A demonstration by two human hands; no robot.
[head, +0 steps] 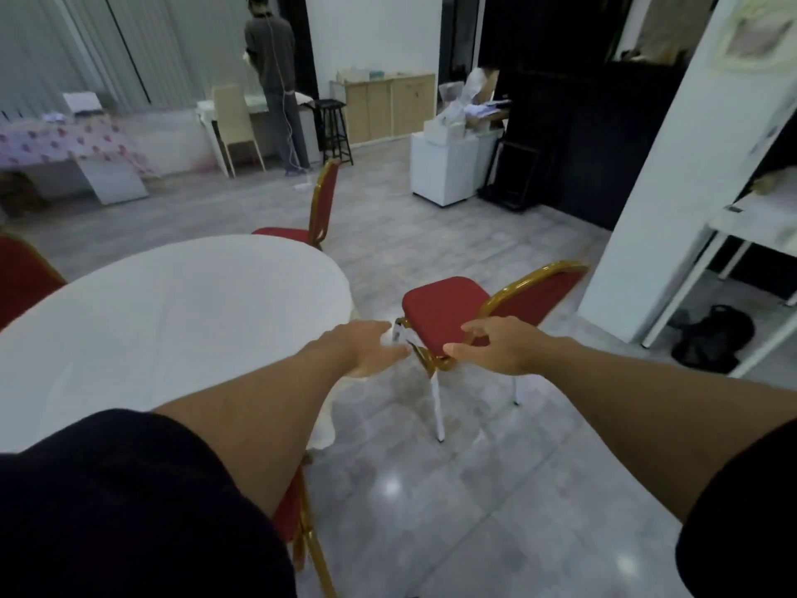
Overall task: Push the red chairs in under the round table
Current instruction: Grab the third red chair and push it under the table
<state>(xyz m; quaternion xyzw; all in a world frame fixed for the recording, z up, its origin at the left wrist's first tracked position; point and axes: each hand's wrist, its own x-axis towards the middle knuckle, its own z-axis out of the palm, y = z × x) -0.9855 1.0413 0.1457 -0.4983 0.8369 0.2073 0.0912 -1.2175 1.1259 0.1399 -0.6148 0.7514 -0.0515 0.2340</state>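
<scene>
The round table (142, 304) under a white cloth fills the left middle. A red chair with a gold frame (444, 310) stands apart from it on the right, its seat turned toward the table. My right hand (500, 345) hovers at the seat's near corner, fingers spread, thumb close to the gold frame. My left hand (366, 347) reaches out flat between table edge and chair, holding nothing. A second red chair (319, 205) stands at the table's far side, a third (19, 278) shows at the left edge, and another (297, 520) sits tucked in below my left arm.
A person (276, 79) stands at a white desk at the back. A black stool (334, 131), a white cabinet (448, 168), a white pillar (673, 166) and a white rack (742, 269) with a black bag (711, 338) line the right. Grey tiled floor lies around the chair.
</scene>
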